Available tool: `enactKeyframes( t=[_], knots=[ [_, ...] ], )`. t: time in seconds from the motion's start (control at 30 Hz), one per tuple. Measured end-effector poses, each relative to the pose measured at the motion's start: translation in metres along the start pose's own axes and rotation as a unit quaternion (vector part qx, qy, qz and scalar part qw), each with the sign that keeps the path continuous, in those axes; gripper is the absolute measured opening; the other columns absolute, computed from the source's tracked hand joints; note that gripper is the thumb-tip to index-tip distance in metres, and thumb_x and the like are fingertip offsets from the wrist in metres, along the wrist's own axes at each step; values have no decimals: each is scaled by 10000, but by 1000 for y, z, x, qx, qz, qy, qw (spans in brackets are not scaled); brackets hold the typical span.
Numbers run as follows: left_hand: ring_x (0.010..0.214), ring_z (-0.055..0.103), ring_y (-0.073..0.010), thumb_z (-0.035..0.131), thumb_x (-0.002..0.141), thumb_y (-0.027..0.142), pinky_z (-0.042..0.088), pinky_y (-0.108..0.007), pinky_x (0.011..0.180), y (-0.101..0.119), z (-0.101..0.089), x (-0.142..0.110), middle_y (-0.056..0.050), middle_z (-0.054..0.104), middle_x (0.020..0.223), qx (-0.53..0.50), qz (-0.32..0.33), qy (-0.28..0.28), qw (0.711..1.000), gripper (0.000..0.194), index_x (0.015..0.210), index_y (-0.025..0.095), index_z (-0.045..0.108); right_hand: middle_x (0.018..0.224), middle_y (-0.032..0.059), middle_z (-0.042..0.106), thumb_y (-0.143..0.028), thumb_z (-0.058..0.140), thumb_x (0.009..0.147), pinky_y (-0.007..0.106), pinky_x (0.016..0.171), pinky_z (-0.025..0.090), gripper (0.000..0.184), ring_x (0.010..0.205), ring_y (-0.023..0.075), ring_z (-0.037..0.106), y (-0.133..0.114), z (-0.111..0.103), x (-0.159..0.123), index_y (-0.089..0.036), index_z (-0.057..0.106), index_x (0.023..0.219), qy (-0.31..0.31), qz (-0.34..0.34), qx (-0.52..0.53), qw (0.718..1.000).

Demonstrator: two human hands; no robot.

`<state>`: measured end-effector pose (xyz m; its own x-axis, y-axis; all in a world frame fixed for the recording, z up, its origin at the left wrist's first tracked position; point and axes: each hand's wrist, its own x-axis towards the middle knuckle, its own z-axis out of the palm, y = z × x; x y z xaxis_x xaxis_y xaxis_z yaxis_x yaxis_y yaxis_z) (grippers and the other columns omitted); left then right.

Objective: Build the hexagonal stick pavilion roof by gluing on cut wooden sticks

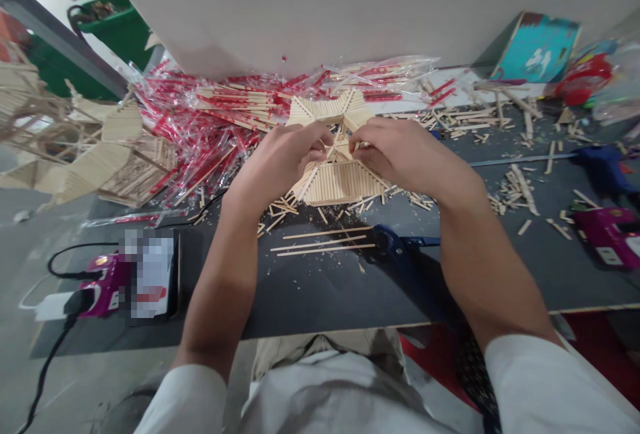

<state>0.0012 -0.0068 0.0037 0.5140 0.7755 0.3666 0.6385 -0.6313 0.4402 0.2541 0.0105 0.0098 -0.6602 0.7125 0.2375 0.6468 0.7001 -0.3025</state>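
A roof-shaped model made of thin wooden sticks [341, 181] stands on the dark grey table [310, 287] in front of me. My left hand [285, 157] and my right hand [395, 151] meet over its middle ridge, fingers curled and pinched together on the sticks there. What exactly sits between the fingertips is too small to make out. Three loose long sticks [325, 241] lie side by side just in front of the model.
A heap of red-and-clear wrapped chopsticks [210, 121] covers the back left. More stick-built panels [120, 161] lie at the left. Stick offcuts [515, 187] litter the right. A blue tool [395, 247] lies near the front edge, purple devices [607, 234] at the right and the left [100, 284].
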Motion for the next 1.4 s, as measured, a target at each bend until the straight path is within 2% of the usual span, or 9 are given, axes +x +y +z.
enactKeyframes(
  t=[0.27,0.5,0.73,0.87,1.07,1.2,1.4],
  knots=[
    [922,724,-189,565,1003,157,524,-329,842,2,0,-1,-19,779,986,1,-10,4,1000,244,1143,242,746,1017,109,726,-216,507,1017,368,838,424,257,970,263,634,1,0,1,-177,759,1052,1,10,13,1000],
    [900,750,-195,588,999,140,516,-325,796,2,0,-1,-16,795,960,7,-27,8,1000,232,1149,227,742,1003,115,720,-221,517,1019,373,839,416,244,968,267,631,1,0,2,-169,756,1033,-1,7,19,1000],
    [964,781,-200,569,984,129,565,-341,866,4,-2,1,-22,811,1001,-16,-33,-6,999,245,1149,218,727,990,109,734,-211,519,1011,371,829,415,244,942,256,636,6,4,2,-171,759,1018,-5,-10,14,1000],
    [958,794,-187,560,961,92,578,-319,855,0,-1,0,-30,814,986,-48,-41,-8,998,275,1155,207,718,984,104,731,-252,513,1021,371,827,426,255,942,259,641,7,3,1,-179,757,1031,3,-18,16,1000],
    [949,790,-212,593,946,146,580,-337,830,-4,0,-2,-17,805,975,-28,-31,-14,999,262,1161,217,723,1025,126,731,-370,474,1072,399,857,447,327,977,290,643,4,1,1,-187,744,1082,9,3,6,1000],
    [981,791,-219,578,949,124,576,-344,844,-3,0,-2,-2,807,969,-37,-37,-16,999,296,1196,231,702,1025,132,734,-301,479,1044,403,860,443,305,985,296,650,3,1,1,-171,750,1096,5,4,2,1000],
    [940,762,-205,639,966,139,538,-316,817,-2,-2,-2,-26,799,1013,-1,-38,-21,999,228,1169,220,702,1029,127,726,-228,489,1030,368,781,406,254,929,267,639,3,2,2,-159,731,1062,-27,5,-6,1000]
  ],
)
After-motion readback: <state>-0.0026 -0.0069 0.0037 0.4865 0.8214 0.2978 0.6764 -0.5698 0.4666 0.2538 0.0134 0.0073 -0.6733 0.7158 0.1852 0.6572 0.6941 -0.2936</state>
